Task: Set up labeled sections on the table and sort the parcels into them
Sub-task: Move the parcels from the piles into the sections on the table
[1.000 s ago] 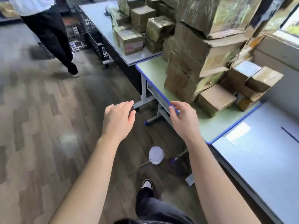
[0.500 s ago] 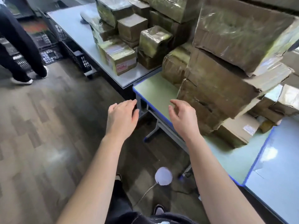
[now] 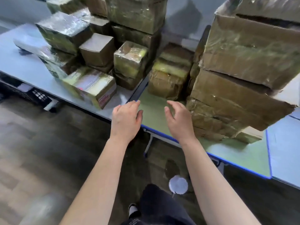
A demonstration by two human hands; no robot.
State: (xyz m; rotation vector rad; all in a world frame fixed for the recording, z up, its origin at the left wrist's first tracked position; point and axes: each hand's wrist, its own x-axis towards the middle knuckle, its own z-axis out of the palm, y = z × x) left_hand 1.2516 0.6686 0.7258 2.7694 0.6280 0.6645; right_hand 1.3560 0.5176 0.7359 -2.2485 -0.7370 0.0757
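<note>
Brown taped cardboard parcels are piled on two tables. A tall stack of large parcels (image 3: 240, 98) stands on the green table with blue edging (image 3: 155, 114). A smaller taped parcel (image 3: 168, 78) sits at that table's back left. Several smaller parcels, among them a labelled one (image 3: 92, 88), lie on the grey table (image 3: 24, 65) to the left. My left hand (image 3: 126, 119) and my right hand (image 3: 178, 120) hover over the green table's near left corner, both empty with fingers apart. The right hand is just left of the tall stack.
A pale blue-grey table (image 3: 285, 146) adjoins the green one on the right. Dark crates (image 3: 35, 95) sit under the grey table. Wood-pattern floor (image 3: 40, 151) lies to the left. A white round object (image 3: 178, 184) on a cord lies on the floor by my leg.
The view has moved closer to the tables and parcels. Both hands have moved forward from over the floor to above the green table's corner. The other person is out of view.
</note>
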